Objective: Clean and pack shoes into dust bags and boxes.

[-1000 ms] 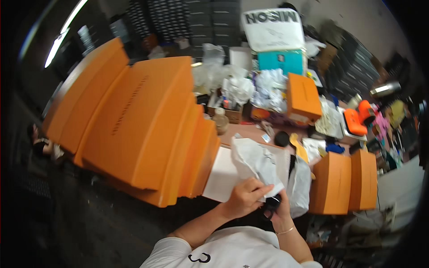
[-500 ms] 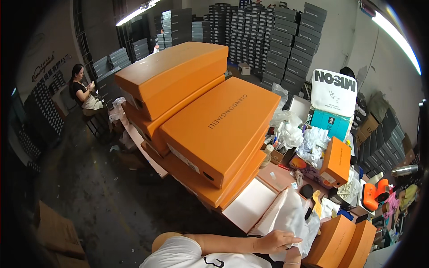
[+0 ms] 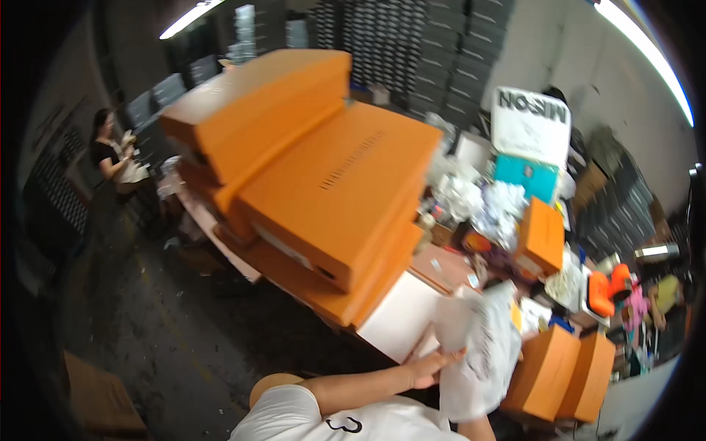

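Note:
A thin white bag [image 3: 482,360], blurred by motion, is lifted before my body at the table's near edge. My left hand [image 3: 429,370] is closed at the bag's left side, fingertips on its edge. My right hand is hidden behind or inside the bag; only a bit of my right forearm [image 3: 479,428] shows below it. What the bag contains, if anything, I cannot make out. An open shoe box with a pale inside [image 3: 396,314] lies just beyond my left hand, its right part covered by the bag.
Stacked orange shoe boxes [image 3: 342,195] rise to the left of the bag. Two more orange boxes [image 3: 544,371] stand at the right. Farther back are crumpled white paper [image 3: 460,195] and a smaller orange box [image 3: 543,235]. A person [image 3: 118,158] sits at the far left.
The white bag has come up and now covers my right hand, which showed before. My left hand stays at its left side. The whole view has shifted a little.

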Action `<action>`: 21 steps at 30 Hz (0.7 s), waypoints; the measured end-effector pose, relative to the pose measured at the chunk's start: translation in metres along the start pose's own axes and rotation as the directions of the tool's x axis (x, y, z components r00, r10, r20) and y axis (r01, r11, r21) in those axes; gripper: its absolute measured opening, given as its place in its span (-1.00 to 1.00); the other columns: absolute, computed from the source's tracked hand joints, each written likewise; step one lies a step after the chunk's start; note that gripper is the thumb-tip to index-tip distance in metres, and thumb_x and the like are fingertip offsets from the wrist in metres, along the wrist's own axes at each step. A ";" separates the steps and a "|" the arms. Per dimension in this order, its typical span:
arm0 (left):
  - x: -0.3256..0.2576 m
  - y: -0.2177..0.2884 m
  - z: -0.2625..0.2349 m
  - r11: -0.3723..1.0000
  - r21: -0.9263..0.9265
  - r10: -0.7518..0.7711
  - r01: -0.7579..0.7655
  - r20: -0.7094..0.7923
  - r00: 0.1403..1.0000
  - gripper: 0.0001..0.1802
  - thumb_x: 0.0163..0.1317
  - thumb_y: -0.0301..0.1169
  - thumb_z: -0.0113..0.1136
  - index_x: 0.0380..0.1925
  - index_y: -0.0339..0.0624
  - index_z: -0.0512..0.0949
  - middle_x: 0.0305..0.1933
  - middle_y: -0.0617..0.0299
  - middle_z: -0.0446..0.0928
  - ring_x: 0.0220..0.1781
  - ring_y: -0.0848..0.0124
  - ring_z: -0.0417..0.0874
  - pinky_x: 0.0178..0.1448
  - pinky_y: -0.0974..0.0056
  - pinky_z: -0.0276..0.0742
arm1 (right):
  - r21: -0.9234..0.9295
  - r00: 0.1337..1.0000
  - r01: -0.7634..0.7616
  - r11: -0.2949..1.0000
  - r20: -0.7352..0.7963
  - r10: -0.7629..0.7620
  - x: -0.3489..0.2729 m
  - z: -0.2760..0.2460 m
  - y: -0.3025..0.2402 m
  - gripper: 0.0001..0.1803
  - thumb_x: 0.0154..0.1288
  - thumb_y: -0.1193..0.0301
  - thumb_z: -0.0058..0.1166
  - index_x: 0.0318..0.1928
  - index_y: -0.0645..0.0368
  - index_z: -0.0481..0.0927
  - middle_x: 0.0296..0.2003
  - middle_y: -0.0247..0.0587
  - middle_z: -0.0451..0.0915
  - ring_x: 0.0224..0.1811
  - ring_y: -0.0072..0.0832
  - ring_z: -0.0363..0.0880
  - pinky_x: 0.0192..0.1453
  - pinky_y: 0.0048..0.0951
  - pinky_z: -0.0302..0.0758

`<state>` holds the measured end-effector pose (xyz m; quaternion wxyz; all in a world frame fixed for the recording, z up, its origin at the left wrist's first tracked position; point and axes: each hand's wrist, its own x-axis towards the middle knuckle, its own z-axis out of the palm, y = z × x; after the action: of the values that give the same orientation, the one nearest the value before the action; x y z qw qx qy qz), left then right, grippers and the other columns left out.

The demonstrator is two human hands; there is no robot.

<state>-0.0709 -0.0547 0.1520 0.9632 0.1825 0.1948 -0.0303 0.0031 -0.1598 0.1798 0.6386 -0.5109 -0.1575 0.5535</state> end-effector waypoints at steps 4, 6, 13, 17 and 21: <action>0.030 0.005 -0.052 0.938 -0.217 0.264 -0.271 -0.059 0.963 -0.31 0.06 -0.28 0.40 0.20 -0.12 0.36 0.17 0.22 0.50 0.22 0.26 0.47 0.36 0.05 0.37 | -0.574 0.992 0.122 0.810 0.057 -0.109 0.021 -0.004 0.017 -0.35 0.39 0.30 -0.09 0.41 0.08 0.03 0.21 -0.05 0.39 0.22 -0.18 0.41 0.26 -0.23 0.36; 0.026 0.036 -0.052 0.921 -0.171 0.327 -0.350 -0.149 0.933 -0.43 0.10 -0.31 0.31 0.12 -0.21 0.40 0.06 0.13 0.55 0.07 0.26 0.59 0.25 0.06 0.49 | -0.701 0.997 0.072 0.710 0.044 -0.058 0.011 -0.019 0.032 -0.34 0.39 0.30 -0.10 0.42 0.07 0.00 0.21 -0.05 0.39 0.22 -0.17 0.41 0.26 -0.23 0.35; 0.052 -0.052 -0.031 0.714 0.627 0.464 -0.311 -0.092 0.881 -0.71 0.09 -0.54 0.29 -0.15 -0.32 0.53 -0.22 0.12 0.61 -0.24 0.37 0.61 -0.13 0.28 0.53 | 0.432 0.923 0.384 0.816 -0.191 -0.334 -0.012 -0.064 0.033 -0.05 0.37 -0.04 -0.03 0.49 -0.17 -0.37 0.45 0.02 -0.13 0.30 -0.24 0.28 0.37 -0.17 0.20; 0.027 -0.041 0.010 0.269 0.909 0.359 -0.319 0.213 0.909 -0.41 0.06 -0.42 0.37 0.12 -0.30 0.41 0.01 -0.02 0.50 0.00 0.27 0.56 0.14 0.24 0.45 | 0.056 0.652 0.530 0.846 -0.665 -0.365 -0.016 -0.089 -0.008 -0.54 0.42 0.29 -0.06 0.22 0.26 0.28 0.09 -0.20 0.44 0.09 -0.37 0.47 0.21 -0.31 0.41; 0.006 -0.056 -0.099 0.932 0.225 -0.163 0.284 -0.437 0.884 -0.51 0.19 -0.18 0.32 0.02 -0.20 0.44 -0.11 0.13 0.49 -0.16 0.37 0.52 -0.04 0.25 0.49 | -0.191 0.688 0.459 0.868 -0.541 -0.483 0.018 -0.122 -0.015 -0.68 0.38 0.37 -0.01 0.02 0.34 0.47 -0.07 -0.22 0.54 -0.07 -0.53 0.48 0.05 -0.48 0.40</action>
<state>-0.1088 -0.0710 0.0455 0.8542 0.2966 0.4067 -0.1305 0.1108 -0.2004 0.1333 0.7654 -0.6081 -0.0949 0.1882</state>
